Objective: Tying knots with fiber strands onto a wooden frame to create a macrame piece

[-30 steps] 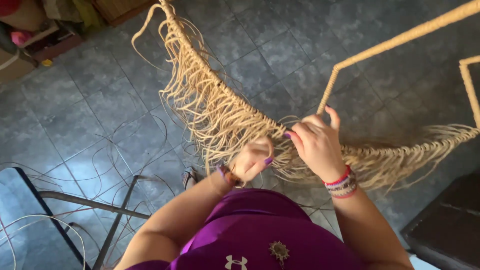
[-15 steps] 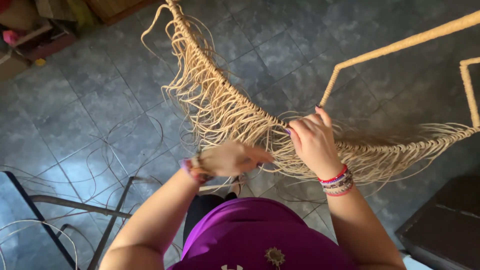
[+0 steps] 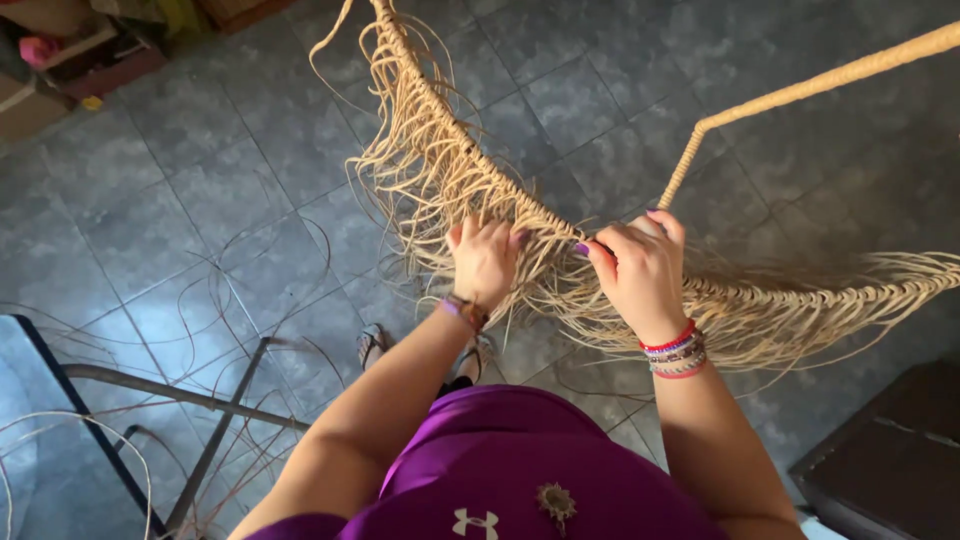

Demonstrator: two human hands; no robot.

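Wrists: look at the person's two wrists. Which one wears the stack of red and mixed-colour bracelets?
The right wrist, just below the right hand that grips the woven rim. The left wrist carries only one narrow purple-and-dark band.

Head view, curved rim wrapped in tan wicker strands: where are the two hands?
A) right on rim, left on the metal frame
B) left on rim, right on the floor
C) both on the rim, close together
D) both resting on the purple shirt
C: the left hand and right hand both grip the curved rim wrapped in tan wicker strands, side by side.
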